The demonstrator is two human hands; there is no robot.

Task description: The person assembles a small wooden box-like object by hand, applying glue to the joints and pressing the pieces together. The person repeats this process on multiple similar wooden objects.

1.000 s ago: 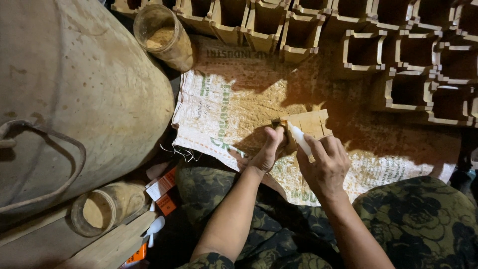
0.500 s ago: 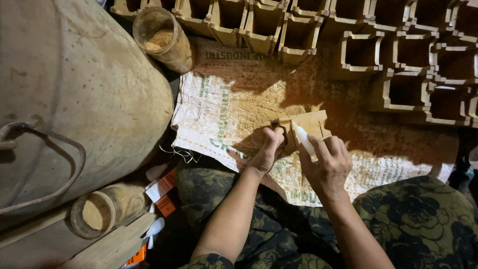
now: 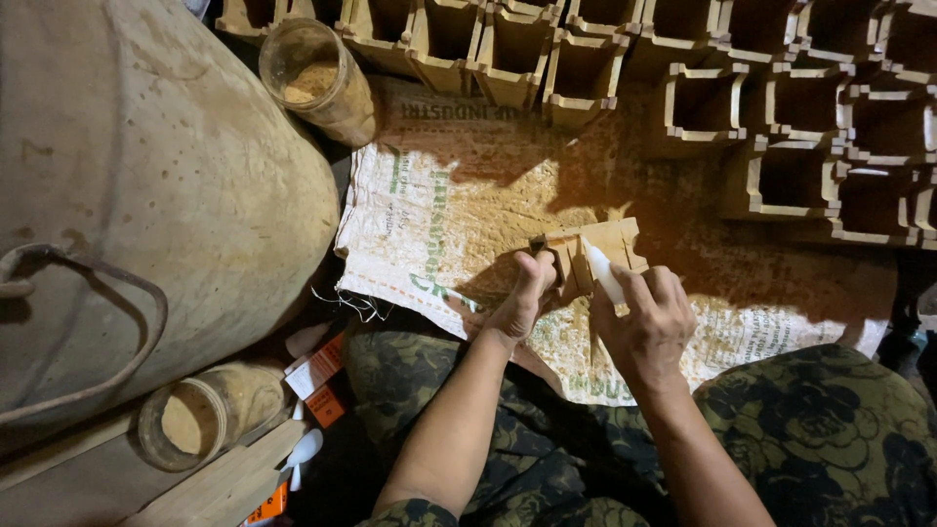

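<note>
- Clamped on a small wooden box, the grip of the left hand pinches the box's left edge between thumb and fingers.
- Right hand has its grip closed around a small white tube, whose tip touches the box near its middle.
- Both hands work just above a woven sack spread flat on the floor, dusted with brown sawdust.
- That box sits over the middle of the sack, lit brightly, with both hands meeting on it.
- Rows of open wooden boxes stand along the top and right, touching one another, beyond the sack's far edge.
- 1 glass jar holding tan powder stands at the sack's upper left corner, beside the boxes.
- Another jar of the same powder lies tilted at the lower left, near orange and white packets.
- Filling the left side is a large dusty cloth bag, with a cord looped across it.
- Dark patterned trousers cover the person's legs at the bottom, under both forearms.
</note>
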